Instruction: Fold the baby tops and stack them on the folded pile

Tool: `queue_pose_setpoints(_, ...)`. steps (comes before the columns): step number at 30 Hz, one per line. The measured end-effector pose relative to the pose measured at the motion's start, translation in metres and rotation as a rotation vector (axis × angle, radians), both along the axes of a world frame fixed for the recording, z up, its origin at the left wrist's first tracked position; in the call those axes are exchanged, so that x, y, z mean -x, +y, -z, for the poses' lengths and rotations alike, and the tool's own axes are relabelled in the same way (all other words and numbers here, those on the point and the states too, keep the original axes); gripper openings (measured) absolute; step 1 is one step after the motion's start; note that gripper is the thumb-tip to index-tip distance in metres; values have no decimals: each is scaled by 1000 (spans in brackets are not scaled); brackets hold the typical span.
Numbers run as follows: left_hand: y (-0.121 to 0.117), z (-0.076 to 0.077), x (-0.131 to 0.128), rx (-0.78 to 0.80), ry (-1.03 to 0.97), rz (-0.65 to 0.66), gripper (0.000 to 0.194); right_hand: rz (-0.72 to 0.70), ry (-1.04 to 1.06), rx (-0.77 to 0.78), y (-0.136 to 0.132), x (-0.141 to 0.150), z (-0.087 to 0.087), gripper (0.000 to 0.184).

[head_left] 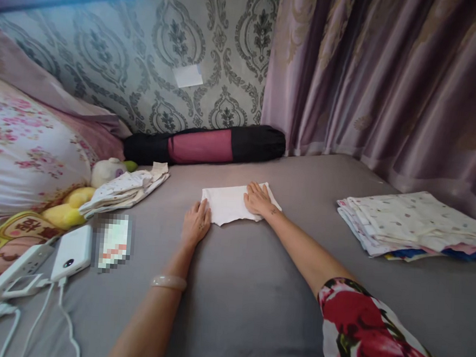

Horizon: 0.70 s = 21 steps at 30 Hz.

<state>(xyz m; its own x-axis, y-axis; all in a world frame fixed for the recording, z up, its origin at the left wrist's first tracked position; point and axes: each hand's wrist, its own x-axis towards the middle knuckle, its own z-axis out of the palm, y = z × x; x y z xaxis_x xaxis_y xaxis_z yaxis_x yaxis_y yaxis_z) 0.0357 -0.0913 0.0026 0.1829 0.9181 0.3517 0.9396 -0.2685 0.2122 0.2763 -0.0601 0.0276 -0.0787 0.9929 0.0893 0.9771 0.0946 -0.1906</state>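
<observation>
A folded white cloth, perhaps a small garment, lies flat on the grey bed sheet in front of me. My right hand rests palm down on its right part, fingers stretched out. At the cloth's left edge is my left hand, its fingers extended and touching the border; the fingertips are partly hard to make out. Neither hand grips the cloth. A pale bangle circles my left wrist.
To the right lies a stack of folded patterned cloths. On the left are a smaller folded pile, a white power bank with cables, a power strip and plush toys. A long black-and-pink bag lies along the wall.
</observation>
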Motion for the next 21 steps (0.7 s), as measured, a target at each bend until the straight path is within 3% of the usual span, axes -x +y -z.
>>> queue_pose_setpoints(7, 0, 0, -1, 19, -15, -48, 47, -9, 10, -4, 2, 14, 9, 57)
queue_pose_setpoints(14, -1, -1, -2, 16, -37, -86, 46, -28, 24, -54, 5, 26, 4, 57)
queue_pose_setpoints(21, -2, -3, -2, 17, -41, -100, 44, -33, 24, -37, 6, 36, 11, 57)
